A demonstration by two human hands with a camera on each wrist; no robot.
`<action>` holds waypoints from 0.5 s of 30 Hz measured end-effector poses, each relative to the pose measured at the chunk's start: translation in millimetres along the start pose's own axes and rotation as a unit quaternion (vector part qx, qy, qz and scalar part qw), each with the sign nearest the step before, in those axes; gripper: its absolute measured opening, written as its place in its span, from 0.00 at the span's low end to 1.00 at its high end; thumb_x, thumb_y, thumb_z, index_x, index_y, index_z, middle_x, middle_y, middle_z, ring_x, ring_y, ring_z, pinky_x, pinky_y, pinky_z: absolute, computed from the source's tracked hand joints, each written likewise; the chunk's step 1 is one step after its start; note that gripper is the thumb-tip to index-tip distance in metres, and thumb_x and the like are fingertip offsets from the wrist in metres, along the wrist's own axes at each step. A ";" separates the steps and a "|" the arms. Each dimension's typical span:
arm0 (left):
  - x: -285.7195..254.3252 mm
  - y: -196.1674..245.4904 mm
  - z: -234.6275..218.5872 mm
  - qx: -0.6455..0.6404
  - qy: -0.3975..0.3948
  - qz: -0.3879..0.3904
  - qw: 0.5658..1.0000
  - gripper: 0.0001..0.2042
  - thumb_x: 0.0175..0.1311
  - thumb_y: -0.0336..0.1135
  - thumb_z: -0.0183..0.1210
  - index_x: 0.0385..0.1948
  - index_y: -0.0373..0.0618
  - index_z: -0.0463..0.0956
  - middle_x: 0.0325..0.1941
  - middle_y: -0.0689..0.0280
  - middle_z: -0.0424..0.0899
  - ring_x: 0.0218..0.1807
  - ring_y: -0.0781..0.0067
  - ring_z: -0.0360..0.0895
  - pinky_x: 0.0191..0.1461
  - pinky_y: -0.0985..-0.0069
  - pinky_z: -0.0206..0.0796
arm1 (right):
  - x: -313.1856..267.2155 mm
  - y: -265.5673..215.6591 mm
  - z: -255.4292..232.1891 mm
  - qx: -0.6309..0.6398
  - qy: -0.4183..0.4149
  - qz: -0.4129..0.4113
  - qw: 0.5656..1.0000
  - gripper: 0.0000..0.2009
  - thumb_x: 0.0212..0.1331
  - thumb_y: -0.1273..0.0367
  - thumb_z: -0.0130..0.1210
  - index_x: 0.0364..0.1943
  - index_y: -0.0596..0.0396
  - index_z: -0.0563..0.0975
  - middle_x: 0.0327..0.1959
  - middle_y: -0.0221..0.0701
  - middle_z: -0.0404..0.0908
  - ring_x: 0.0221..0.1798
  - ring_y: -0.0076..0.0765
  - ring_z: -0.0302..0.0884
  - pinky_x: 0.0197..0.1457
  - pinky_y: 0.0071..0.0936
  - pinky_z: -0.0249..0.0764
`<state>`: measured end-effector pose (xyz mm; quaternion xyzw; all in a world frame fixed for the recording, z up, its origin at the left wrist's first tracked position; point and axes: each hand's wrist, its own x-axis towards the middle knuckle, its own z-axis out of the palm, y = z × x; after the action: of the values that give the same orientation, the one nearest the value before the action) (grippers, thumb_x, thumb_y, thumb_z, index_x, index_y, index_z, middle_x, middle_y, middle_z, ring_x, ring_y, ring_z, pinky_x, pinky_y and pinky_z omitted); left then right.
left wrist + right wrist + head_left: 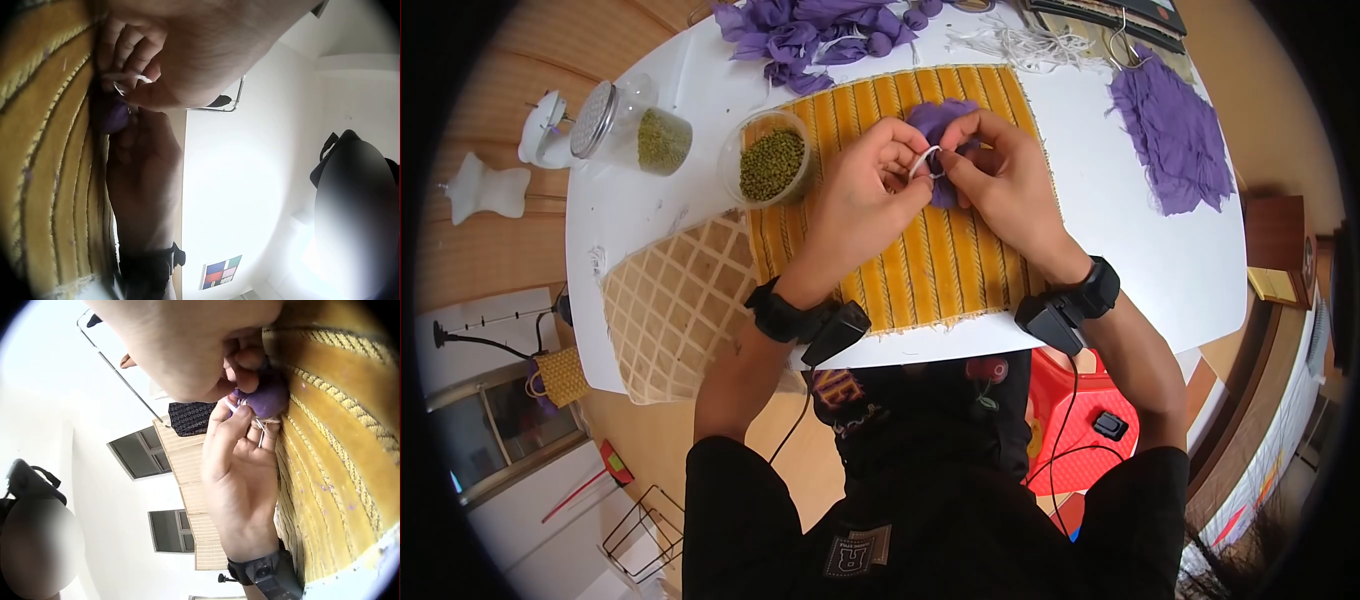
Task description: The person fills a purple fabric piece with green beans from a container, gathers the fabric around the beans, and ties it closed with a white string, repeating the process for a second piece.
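Observation:
Over a yellow striped cloth [900, 260], both hands meet at a purple fabric piece [936, 118]. The left hand [865, 195] pinches a white string [920, 160] between thumb and fingers. On the other side, the right hand [1005, 180] has thumb and index finger pinched at the string by the fabric. In the right wrist view the purple fabric [270, 397] forms a rounded bundle with string around its neck, and string ends cross the left hand's [240, 469] fingers. The left wrist view shows the bundle [112, 115] dimly, below the left thumb.
Left of the hands stand a tub of green beans [772, 165] and a tipped jar [662, 142]. Purple fabric [810, 35] and white strings [1030, 42] lie at the back, another purple cloth [1175, 135] at right. A lattice-patterned cloth [680, 300] lies front left.

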<state>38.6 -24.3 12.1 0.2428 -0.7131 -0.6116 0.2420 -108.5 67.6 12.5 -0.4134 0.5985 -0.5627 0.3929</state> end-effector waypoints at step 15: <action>-0.5 4.6 -3.9 -0.017 0.012 -0.023 1.000 0.11 0.58 0.21 0.57 0.41 0.38 0.69 0.32 0.67 0.80 0.33 0.84 0.75 0.38 0.84 0.67 | 1.7 3.9 -2.8 -0.045 -0.035 -0.011 0.998 0.05 0.57 0.74 0.60 0.36 0.61 0.81 0.24 0.27 0.79 0.23 0.17 0.71 0.27 0.18 0.68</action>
<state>41.3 -26.3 17.2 0.2621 -0.6936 -0.6262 0.2411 -111.9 67.1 8.8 -0.4562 0.6045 -0.5248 0.3886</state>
